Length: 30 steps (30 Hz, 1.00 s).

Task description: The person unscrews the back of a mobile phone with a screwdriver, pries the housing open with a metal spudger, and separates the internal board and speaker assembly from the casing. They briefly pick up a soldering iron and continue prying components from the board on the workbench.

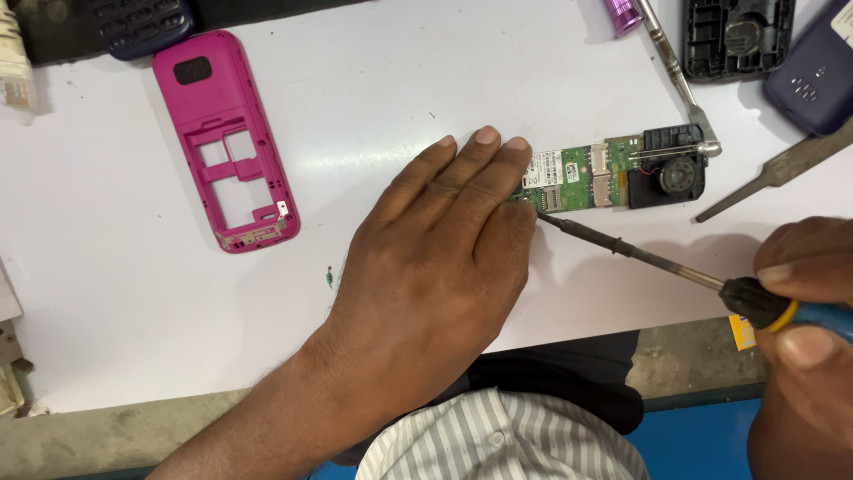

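At the centre of the frame the left hand [444, 240] lies flat, palm down, on the white tabletop [115, 293], its fingers together and pressing the left end of a small green phone circuit board [582, 176] with a black speaker module at its right end. At the right edge the right hand [804, 307] has its grip clamped on a soldering iron with a blue and yellow handle [675, 267], whose thin dark tip seems to touch the board's lower left corner, though the fingers partly hide the spot. A bright pink plastic phone housing [227, 142] lies apart at upper left. Metal tweezers [680, 80] rest near the board's upper right.
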{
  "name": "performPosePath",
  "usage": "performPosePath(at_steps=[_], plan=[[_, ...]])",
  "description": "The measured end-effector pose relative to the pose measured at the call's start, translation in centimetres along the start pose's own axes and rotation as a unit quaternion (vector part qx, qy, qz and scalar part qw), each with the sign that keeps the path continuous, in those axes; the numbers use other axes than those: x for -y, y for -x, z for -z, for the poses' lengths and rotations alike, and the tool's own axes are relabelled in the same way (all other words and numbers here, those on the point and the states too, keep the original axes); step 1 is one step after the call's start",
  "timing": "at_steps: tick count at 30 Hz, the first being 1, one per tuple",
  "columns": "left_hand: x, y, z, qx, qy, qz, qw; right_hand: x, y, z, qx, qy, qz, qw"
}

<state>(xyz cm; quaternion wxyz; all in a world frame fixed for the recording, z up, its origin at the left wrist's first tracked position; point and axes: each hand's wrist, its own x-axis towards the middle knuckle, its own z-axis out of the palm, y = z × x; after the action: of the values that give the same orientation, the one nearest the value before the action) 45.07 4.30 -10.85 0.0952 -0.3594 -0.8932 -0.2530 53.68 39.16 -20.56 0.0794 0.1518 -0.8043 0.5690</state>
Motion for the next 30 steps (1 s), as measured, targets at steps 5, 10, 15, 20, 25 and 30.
performPosePath(at_steps=[5,10,15,20,25,30], plan=[[0.2,0.0,0.2,0.011,0.001,-0.003,1.0,0.0,-0.2,1.0,0.053,0.049,0.013,0.997],[0.2,-0.1,0.2,0.013,-0.009,-0.002,1.0,-0.6,-0.3,0.8,0.038,0.048,0.03,0.998],[0.2,0.0,0.2,0.015,-0.014,-0.008,1.0,-1.3,0.9,0.5,-0.031,-0.013,-0.045,0.998],[0.2,0.2,0.4,0.021,-0.02,-0.012,1.0,-4.4,2.9,2.4,0.033,0.037,0.016,0.999],[0.2,0.2,0.4,0.017,-0.013,-0.008,1.0,-7.5,4.4,3.4,0.023,-0.062,-0.019,0.998],[0.3,0.4,0.5,0.012,-0.004,-0.007,1.0,-5.3,3.8,2.3,0.001,-0.011,0.031,0.999]])
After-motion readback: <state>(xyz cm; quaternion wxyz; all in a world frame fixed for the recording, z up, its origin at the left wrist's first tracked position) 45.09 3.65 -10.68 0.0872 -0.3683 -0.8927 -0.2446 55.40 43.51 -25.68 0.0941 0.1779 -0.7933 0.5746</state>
